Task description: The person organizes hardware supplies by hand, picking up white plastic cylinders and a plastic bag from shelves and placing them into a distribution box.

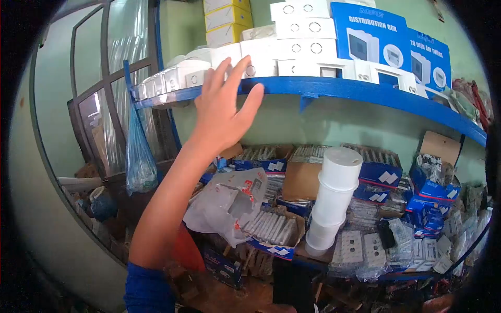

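My left hand point(225, 107) is raised in front of the blue shelf point(334, 86), with its fingers apart and nothing held in them. The fingertips overlap a row of white electrical boxes point(259, 67) with round knockouts; whether they touch cannot be made out. More white boxes point(306, 30) are stacked to the right of the hand. My right hand is not in view.
Blue distribution box cartons point(369, 36) and yellow boxes point(225, 23) stand on the shelf. Below are a stack of white round containers point(339, 177), a plastic bag point(224, 201) and open cartons of packaged switch plates point(271, 228). A blue bag point(138, 156) hangs left.
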A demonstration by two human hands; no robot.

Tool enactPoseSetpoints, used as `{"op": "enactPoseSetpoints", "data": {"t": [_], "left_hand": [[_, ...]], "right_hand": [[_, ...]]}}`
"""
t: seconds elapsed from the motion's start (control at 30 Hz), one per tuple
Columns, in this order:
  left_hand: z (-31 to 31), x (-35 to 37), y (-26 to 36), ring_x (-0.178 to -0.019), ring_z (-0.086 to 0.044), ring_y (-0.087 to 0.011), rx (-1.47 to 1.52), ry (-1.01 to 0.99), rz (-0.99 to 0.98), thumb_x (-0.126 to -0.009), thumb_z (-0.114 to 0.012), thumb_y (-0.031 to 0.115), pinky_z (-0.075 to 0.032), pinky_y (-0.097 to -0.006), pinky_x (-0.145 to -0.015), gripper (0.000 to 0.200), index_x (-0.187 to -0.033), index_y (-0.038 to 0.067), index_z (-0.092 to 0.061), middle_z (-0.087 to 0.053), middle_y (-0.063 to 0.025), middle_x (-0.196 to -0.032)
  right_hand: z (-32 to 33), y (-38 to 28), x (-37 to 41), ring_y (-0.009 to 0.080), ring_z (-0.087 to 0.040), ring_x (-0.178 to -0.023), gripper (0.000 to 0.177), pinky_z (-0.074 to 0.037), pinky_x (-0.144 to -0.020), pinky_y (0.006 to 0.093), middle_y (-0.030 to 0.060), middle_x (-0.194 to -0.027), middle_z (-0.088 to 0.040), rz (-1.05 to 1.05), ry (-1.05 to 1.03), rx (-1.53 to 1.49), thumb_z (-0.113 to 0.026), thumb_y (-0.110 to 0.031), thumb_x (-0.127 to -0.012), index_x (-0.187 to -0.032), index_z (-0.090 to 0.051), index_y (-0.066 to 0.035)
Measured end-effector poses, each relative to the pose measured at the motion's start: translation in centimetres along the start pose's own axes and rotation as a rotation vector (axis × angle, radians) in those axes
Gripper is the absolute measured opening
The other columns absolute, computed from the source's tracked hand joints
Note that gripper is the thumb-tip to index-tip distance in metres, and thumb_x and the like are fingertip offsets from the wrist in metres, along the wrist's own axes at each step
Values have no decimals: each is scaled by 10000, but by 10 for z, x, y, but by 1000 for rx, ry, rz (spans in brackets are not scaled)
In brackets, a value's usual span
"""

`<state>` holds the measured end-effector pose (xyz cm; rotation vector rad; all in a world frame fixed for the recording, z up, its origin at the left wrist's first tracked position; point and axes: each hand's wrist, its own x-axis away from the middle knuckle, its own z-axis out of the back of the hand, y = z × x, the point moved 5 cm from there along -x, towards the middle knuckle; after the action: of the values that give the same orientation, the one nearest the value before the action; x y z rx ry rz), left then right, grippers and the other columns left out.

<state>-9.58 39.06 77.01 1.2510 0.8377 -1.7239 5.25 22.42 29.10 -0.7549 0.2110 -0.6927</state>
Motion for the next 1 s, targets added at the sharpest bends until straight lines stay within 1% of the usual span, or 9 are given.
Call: {"op": "enactPoseSetpoints", "data": {"t": [0.1,0.23,0.37,0.47,0.57,0.67,0.8,0.9,1.0], "left_hand": [[-2,6,-1,-1300,-375,-411,-51,67,-30,-893,-576,397,-275,-616,-1012,508,-1348,183,-502,-434,-191,-1380],[5,-10,2,-1224,-444,-313,-53,32,24,-879,-583,409,-260,-559,-992,440,-1249,171,-571,-545,-128,-1252],[8,-38,4,-1168,-506,-311,-199,23,22,-862,-596,443,-293,-522,-978,474,-1215,127,-577,-613,-134,-1151],[8,-72,13,-1125,-535,-336,-19,104,-1,-850,-605,475,-342,-494,-949,554,-1235,80,-550,-610,-153,-1152],[-1,-117,22,-1035,-593,-281,159,48,0,-850,-654,474,-450,-367,-901,649,-1309,52,-472,-566,-201,-1215],[-12,-147,46,-1318,-414,-413,100,-136,73,-876,-579,558,-334,-391,-1093,965,-1521,37,-84,-364,-237,-1482],[-19,-148,87,-1314,-429,-368,429,-186,245,-808,-635,616,-339,-381,-1084,1079,-1495,-23,-102,-371,-299,-1437],[-37,-165,75,-1310,-429,-360,312,-100,486,-743,-687,649,-340,-377,-1087,1237,-1472,-74,3,-376,-328,-1407],[-35,-160,87,-1299,-439,-369,310,-108,475,-705,-714,657,-358,-364,-1078,1327,-1443,-100,87,-383,-340,-1391]], "right_hand": [[1,1,1,313,-303,-1381,526,-240,-1117,502,114,-1488,-361,23,20,-3,-537,-476,-925,-1377,-477,-213],[-2,0,6,316,-333,-1364,522,-269,-1107,494,124,-1472,-383,42,35,-9,-554,-448,-924,-1372,-484,-190],[-1,-3,8,319,-363,-1347,518,-297,-1097,485,134,-1456,-405,76,53,-15,-570,-421,-923,-1368,-490,-168],[1,-6,9,321,-386,-1335,515,-318,-1090,478,141,-1443,-422,103,71,-20,-583,-400,-922,-1364,-495,-151],[1,-6,10,323,-409,-1322,512,-339,-1083,472,148,-1431,-439,127,87,-23,-595,-380,-921,-1360,-500,-134],[-3,-4,12,325,-431,-1310,510,-360,-1075,465,156,-1419,-455,153,102,-27,-608,-360,-921,-1357,-505,-117],[-12,2,19,337,-462,-1288,500,-396,-1054,467,169,-1402,-475,130,131,-43,-627,-340,-915,-1339,-523,-97],[-11,6,30,343,-494,-1252,489,-422,-1029,460,169,-1378,-502,146,167,75,-646,-338,-900,-1313,-548,-94],[6,1,32,342,-502,-1244,528,-421,-1029,474,168,-1372,-508,202,63,-49,-669,-357,-882,-1325,-543,-101]]}}
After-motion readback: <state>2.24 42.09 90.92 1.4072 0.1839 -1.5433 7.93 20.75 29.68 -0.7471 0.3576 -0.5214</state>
